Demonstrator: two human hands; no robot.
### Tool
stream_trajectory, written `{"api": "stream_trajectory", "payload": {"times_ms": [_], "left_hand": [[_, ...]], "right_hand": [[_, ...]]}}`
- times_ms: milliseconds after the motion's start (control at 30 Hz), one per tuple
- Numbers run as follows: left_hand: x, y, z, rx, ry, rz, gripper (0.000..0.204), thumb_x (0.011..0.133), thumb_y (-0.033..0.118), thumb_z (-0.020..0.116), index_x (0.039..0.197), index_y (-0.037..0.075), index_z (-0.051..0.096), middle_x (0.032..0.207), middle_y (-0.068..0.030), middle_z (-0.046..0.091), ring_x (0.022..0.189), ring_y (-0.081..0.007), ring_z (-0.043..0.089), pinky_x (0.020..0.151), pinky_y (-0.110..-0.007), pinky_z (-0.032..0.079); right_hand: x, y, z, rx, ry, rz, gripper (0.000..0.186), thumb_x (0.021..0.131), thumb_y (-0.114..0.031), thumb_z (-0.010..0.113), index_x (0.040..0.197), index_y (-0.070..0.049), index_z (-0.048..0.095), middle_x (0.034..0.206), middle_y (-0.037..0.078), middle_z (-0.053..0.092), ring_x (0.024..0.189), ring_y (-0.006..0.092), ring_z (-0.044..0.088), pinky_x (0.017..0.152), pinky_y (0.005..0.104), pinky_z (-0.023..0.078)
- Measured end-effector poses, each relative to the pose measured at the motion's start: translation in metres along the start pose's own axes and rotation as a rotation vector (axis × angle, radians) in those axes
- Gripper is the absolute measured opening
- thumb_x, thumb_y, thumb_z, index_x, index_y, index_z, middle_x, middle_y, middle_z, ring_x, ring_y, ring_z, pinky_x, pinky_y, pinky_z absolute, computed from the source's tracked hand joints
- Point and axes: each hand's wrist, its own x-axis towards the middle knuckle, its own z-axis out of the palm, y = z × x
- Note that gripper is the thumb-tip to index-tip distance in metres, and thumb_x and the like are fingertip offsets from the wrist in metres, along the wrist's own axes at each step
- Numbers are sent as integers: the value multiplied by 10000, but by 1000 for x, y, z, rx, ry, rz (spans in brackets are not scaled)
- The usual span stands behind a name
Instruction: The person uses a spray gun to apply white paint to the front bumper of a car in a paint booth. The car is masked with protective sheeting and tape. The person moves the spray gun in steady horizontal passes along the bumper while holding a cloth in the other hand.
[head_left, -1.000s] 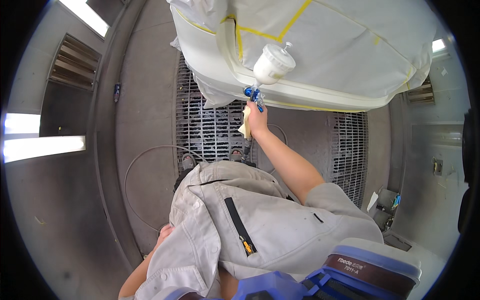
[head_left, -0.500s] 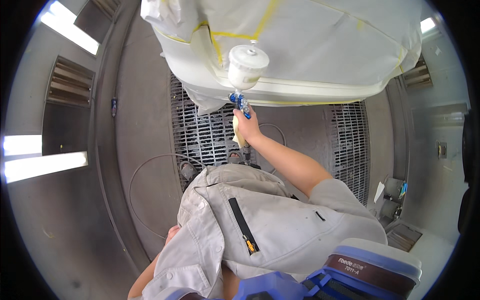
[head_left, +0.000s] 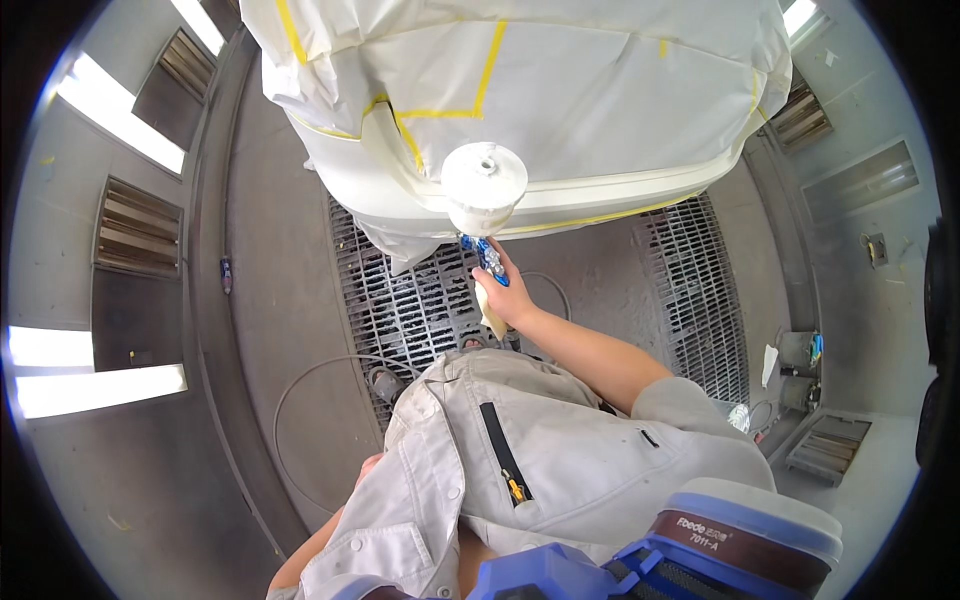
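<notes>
My right hand [head_left: 508,294] is wrapped round the handle of a spray gun [head_left: 486,258] with a blue and silver body. On top of the gun sits a round white paint cup [head_left: 484,185] with a lid. A cream-coloured cloth or paper [head_left: 491,316] hangs below that hand. Beyond the gun is a white car bumper [head_left: 600,200]; the cup overlaps it in view, and the gap between them is hard to judge. My left hand [head_left: 370,464] is down by my left side, mostly hidden behind my light grey jacket, its fingers not visible.
White masking sheet [head_left: 590,90] with yellow tape covers the car above the bumper. A thin hose [head_left: 277,430] loops over the floor at my left. Floor gratings [head_left: 400,280] lie under the car and by my feet. Wall-mounted fittings [head_left: 797,350] stand at the right.
The view has shifted and tilted, so the car sits further left. The spray gun has come lower in view, and its cup lid now faces me more. My right hand still grips it.
</notes>
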Motion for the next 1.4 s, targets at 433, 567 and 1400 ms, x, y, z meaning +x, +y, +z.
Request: {"api": "stream_trajectory", "payload": {"times_ms": [433, 567, 1400], "left_hand": [[-6, -6, -38, -48, -19, 22, 631, 761, 63, 721, 1355, 30, 510, 1318, -168, 555, 1219, -367, 548, 1063, -474, 419], [-10, -10, -68, -65, -31, 35, 633, 758, 64, 723, 1353, 28, 509, 1318, -168, 555, 1215, -366, 550, 1059, -472, 421], [-45, -74, -216, -138, -39, 93, 645, 738, 66, 732, 1341, 13, 508, 1315, -170, 555, 1193, -356, 558, 1032, -462, 436]], "right_hand": [[-17, 0, 19, 55, 95, -71, 666, 923, -95, 630, 1520, -5, 349, 1423, 142, 527, 1291, 194, 498, 1094, 312, 372], [-19, 3, 38, 88, 142, -58, 662, 912, -90, 627, 1512, -2, 362, 1424, 142, 529, 1297, 199, 498, 1098, 318, 372], [-36, 57, 153, 170, 603, 62, 199, 883, -252, 654, 774, -87, 627, 704, 6, 599, 590, 131, 556, 547, 301, 427]]}}
